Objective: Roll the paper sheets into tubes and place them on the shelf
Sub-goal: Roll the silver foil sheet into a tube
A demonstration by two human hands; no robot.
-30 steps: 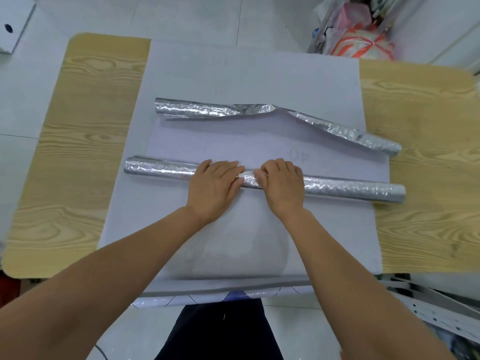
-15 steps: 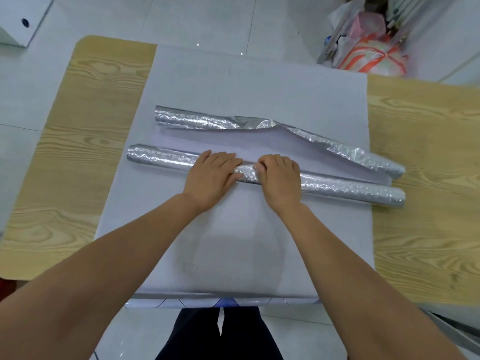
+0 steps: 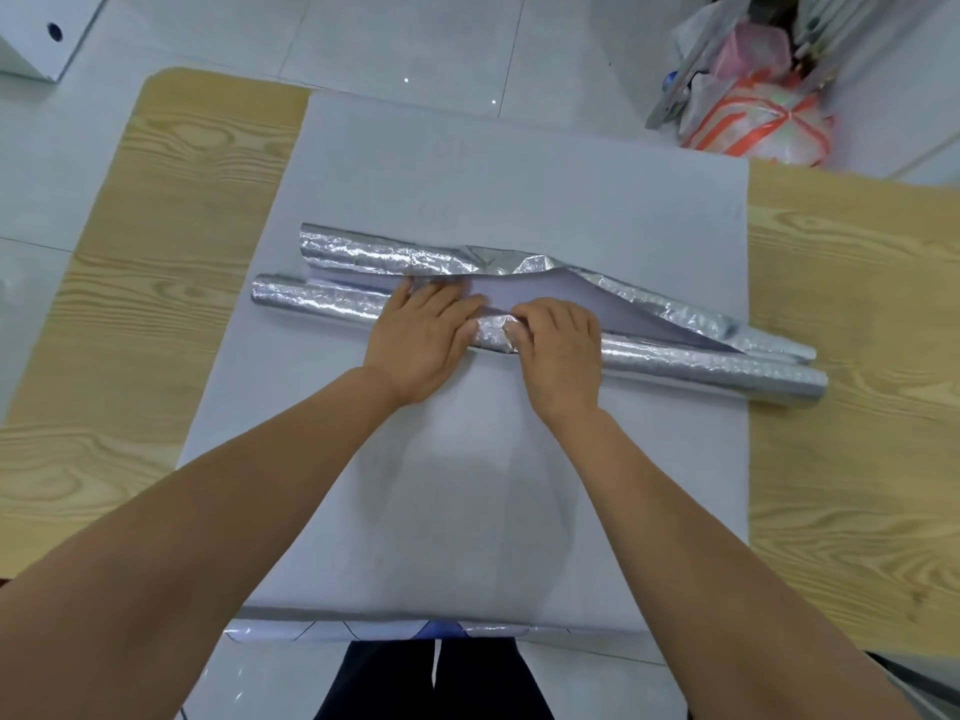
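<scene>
The right hand (image 3: pixel 561 350) curls its fingers over the middle of the silver roll (image 3: pixel 701 368), with the left hand (image 3: pixel 423 340) pressing flat-fingered beside it at 9 o'clock, and the roll spans 10 to 4 o'clock across the white sheet (image 3: pixel 519 174) on the wooden table (image 3: pixel 156 226).

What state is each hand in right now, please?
Left hand: open, fingers flat on the silver roll.
Right hand: closed, gripping the silver roll.

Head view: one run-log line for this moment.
phase: rolling | left hand: flat on silver roll | right hand: grips silver roll | far edge: curled, not yet rolled in | underneath: white sheet on wooden table
</scene>
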